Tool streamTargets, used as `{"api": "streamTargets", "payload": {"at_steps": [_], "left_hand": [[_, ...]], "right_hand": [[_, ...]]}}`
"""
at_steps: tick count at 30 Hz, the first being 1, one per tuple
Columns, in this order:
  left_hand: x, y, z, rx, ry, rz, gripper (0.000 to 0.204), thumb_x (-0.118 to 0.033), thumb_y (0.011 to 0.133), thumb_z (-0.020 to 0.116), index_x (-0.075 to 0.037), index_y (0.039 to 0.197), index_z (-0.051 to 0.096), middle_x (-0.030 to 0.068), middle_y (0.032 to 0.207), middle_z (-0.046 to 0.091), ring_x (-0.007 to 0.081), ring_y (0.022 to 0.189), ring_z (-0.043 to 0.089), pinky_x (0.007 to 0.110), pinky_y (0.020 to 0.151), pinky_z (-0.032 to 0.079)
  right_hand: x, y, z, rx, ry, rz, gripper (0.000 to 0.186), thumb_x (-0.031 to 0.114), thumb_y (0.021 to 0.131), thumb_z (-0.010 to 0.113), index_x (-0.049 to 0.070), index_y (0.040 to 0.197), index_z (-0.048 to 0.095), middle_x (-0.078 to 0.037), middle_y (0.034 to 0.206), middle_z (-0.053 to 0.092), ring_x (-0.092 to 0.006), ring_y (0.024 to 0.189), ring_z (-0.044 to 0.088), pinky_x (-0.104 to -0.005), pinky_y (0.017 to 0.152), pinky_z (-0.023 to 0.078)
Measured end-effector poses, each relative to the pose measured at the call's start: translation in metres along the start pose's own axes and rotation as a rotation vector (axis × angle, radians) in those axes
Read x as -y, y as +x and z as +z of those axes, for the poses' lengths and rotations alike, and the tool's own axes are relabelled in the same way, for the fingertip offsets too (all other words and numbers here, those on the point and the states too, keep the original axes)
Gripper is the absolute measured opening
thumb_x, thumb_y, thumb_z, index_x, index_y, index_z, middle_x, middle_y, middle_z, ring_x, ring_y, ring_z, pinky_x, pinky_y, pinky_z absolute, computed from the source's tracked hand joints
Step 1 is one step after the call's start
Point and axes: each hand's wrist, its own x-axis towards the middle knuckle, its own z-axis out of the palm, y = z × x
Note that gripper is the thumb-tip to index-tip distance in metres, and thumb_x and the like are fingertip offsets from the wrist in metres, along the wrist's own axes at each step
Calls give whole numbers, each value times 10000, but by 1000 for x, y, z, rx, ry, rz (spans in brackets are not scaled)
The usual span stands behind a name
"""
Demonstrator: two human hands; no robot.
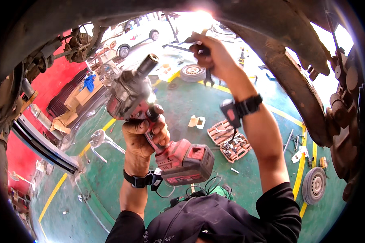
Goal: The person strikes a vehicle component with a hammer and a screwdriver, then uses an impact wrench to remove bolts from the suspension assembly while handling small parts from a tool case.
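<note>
My left hand [138, 139] is closed round the handle of a red and black cordless impact wrench [129, 95]. A dark metal socket [147, 65] sits on its nose and points up and away. The wrench's chunky battery [190, 164] is at the lower end of the grip. Raised higher and to the right, my right hand [214, 54] has its fingers curled round something small and dark, whose kind I cannot make out. Both wrists wear black straps with small devices. Overhead, the dark underside of a vehicle [267, 60] spans the view, close above my right hand.
On the green floor lie an open socket set case [231, 141], a small white box [200, 122] and loose tools. One wheel [315, 185] lies at the right, another wheel [193, 73] farther off. At the left stand a lift post [44, 146] and cardboard [79, 97].
</note>
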Motion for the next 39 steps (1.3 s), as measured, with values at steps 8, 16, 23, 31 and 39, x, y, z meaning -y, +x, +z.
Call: {"api": "streamTargets", "payload": {"at_steps": [8, 16, 23, 31, 39], "left_hand": [[0, -44, -12, -316, 135, -228, 484, -126, 796, 733, 97, 1174, 529, 99, 721, 567, 213, 547, 575, 360, 543, 484], [47, -116, -70, -702, 203, -320, 406, -45, 787, 696, 102, 1145, 573, 118, 750, 606, 180, 575, 593, 277, 536, 479], [96, -178, -107, -929, 42, -407, 443, -64, 750, 751, 75, 1141, 596, 102, 786, 628, 181, 602, 607, 290, 542, 496], [159, -281, -161, -952, -202, -396, 541, -92, 671, 846, 43, 1143, 618, 44, 822, 666, 129, 661, 617, 246, 611, 501], [109, -416, -174, -1083, -255, -501, 420, 18, 695, 811, 16, 1083, 652, -12, 763, 594, 83, 637, 546, 215, 525, 372]], "right_hand": [[-81, -56, 53, 30, -578, -129, 487, 532, 888, 663, 49, 823, 663, 39, 689, 563, -40, 608, 448, -228, 534, 360], [-199, -96, 32, -7, -484, 300, 435, 472, 834, 745, 48, 768, 672, 61, 605, 491, -31, 506, 378, -219, 460, 263], [-273, -125, 20, 22, -564, 542, 456, 484, 762, 808, 48, 849, 704, 26, 710, 576, -66, 651, 498, -234, 563, 375], [-357, -179, 43, 21, -323, 813, 306, 293, 846, 770, 32, 917, 627, 15, 759, 579, -67, 650, 522, -227, 570, 409], [-478, -210, 91, -286, -138, 1183, 290, 312, 943, 653, 36, 922, 568, -3, 744, 550, -69, 553, 491, -210, 433, 318]]}}
